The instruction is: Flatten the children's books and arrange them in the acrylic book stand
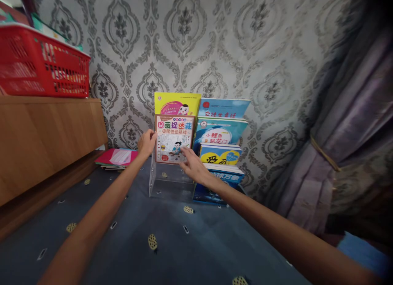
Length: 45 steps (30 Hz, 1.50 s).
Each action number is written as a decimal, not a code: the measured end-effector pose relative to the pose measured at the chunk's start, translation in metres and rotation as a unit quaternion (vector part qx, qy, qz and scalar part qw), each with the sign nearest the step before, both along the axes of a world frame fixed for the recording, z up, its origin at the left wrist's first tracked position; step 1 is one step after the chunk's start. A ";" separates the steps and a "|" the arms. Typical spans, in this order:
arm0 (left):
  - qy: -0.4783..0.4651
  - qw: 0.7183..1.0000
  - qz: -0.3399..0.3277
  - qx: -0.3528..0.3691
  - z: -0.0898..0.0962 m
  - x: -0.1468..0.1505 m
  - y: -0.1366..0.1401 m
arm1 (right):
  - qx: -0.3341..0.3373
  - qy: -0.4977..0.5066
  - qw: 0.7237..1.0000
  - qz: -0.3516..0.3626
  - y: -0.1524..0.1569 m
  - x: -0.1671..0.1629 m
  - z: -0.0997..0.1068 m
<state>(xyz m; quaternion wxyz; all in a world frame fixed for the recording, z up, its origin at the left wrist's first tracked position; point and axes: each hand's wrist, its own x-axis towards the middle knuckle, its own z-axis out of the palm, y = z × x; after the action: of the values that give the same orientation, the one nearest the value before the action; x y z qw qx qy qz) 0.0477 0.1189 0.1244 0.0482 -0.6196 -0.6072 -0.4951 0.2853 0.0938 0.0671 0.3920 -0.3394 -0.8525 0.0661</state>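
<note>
A brown-bordered picture book (173, 148) stands upright in a clear acrylic book rack (172, 182), in front of a yellow book (176, 98). At its left edge my left hand (147, 142) is closed, thumb and fingers pinching the side of the cover. My right hand (195, 166) rests its outstretched fingertips on the lower right of the same cover. It is open and holds nothing. Just right of it, several blue books stand in tiers: a light blue one (225, 107) at the back, a teal one (219, 131), a blue-and-yellow one (221, 154) and a dark blue one (215, 191) in front.
Dark blue cloth with pineapple prints (184, 252) lies under the rack. A pile of pink and white booklets (118, 157) lies to the left, beside a wooden cabinet (52, 141) topped by a red basket (64, 68). Patterned wall stands behind; a tied curtain (319, 170) hangs right.
</note>
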 end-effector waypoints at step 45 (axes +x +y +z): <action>-0.009 0.998 -0.030 0.057 -0.023 -0.005 -0.012 | -0.066 -0.016 0.998 0.016 -0.041 -0.001 -0.010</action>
<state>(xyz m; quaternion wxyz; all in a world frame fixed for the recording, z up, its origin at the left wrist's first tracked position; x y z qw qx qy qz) 0.0426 0.1071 0.1012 0.0633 -0.6296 -0.5591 -0.5357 0.2842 0.0531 0.0575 0.3540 -0.3518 -0.8578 0.1228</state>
